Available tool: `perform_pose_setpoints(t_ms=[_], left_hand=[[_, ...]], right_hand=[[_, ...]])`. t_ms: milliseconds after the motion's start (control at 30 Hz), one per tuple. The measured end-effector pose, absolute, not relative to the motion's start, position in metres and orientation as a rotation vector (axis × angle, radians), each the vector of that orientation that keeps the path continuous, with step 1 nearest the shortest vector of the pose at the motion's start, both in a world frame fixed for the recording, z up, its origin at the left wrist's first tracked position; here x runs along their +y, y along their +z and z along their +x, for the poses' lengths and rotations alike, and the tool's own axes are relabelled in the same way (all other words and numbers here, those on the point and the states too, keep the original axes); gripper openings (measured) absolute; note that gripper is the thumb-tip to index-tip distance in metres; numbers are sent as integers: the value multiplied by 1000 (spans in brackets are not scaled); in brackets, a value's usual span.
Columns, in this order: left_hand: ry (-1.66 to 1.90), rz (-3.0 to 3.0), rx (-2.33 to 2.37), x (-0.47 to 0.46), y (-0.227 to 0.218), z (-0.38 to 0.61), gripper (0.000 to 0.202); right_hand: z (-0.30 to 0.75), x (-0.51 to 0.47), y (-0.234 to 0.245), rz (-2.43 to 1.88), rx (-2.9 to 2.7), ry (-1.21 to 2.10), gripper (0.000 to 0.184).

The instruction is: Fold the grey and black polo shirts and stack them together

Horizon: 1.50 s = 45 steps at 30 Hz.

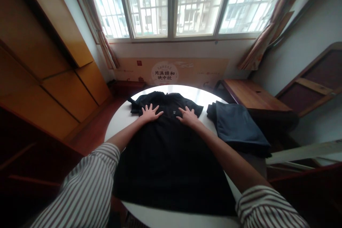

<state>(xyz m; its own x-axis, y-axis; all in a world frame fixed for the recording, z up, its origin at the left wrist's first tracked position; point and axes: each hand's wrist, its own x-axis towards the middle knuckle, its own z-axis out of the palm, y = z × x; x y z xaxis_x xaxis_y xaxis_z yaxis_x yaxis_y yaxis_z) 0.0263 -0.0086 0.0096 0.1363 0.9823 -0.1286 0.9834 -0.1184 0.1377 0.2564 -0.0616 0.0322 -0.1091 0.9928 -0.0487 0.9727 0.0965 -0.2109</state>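
On the far left, orange-brown cupboards (88, 82) stand by the wall, apart from the round white desk (113, 124). Next comes a striped sleeve (85, 181). Its cuff sits near the elbow, so the cloth is out of the way of the fingers.

The left hand (150, 114) lies palm down, with its fingers spread wide. It grips nothing. It rests on the upper part of a black shirt (171, 160), perhaps because a wide hand can press more cloth flat.

The shirt lies in the middle of the desk, its collar at the far side and its bottom edge near the person. This way, both arms can likely reach the top. A small pale mark (174, 112) shows between the 2 hands.

The right hand (188, 116) is also wide and palm down on the shirt, near the short sleeve on that side. Having 1 hand on each side probably makes the push even.

Farther right, folded dark clothes (237, 124) sit in a pile, apart from the shirt, perhaps to leave it room. What holds up the whole pile is hard to tell.
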Motion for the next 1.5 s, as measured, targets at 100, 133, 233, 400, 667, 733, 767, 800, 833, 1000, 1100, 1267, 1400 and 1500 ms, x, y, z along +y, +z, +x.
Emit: perform_pose_setpoints(t_ms=[100, 133, 233, 400, 667, 733, 767, 800, 833, 1000, 1100, 1267, 1400, 1500], left_hand=[[12, 2217, 1924, 20, -2, 33, 83], [25, 2229, 1908, 27, -6, 34, 83], [71, 2254, 1895, 50, -13, 42, 81], [128, 2281, 1921, 89, -19, 57, 78], [197, 2316, 1889, 114, -25, 62, 78], [217, 2315, 1889, 114, -25, 62, 77], [226, 2313, 1891, 114, -26, 62, 77], [236, 2310, 1893, 113, -26, 62, 76], [251, 2306, 1895, 112, -26, 62, 75], [520, 2391, 1881, 103, -21, 65, 51], [768, 2539, 1788, 90, -15, 66, 35], [686, 2667, 1452, 23, 1, 51, 29], [434, 2710, 852, -89, 22, 12, 29], [249, 2699, 736, -172, 29, -24, 48]], right_hand=[[253, -31, 14, -2133, -2199, 301, 59], [255, -23, 9, -2154, -2190, 293, 59], [262, 0, 1, -2204, -2169, 277, 60], [280, 43, 3, -2287, -2146, 288, 61], [276, 62, 17, -2273, -2210, 207, 57], [264, 51, 24, -2223, -2248, 140, 55], [258, 42, 27, -2183, -2274, 100, 55], [251, 29, 30, -2132, -2308, 60, 57], [245, 12, 33, -2071, -2350, 26, 58], [241, -111, 31, -1390, -2645, 45, 36], [266, -186, 18, -1160, -2681, 149, 39], [330, -264, -6, -1184, -2618, 33, 55], [370, -288, -19, -1196, -2493, -126, 42], [383, -291, -25, -1129, -2465, -225, 40]])
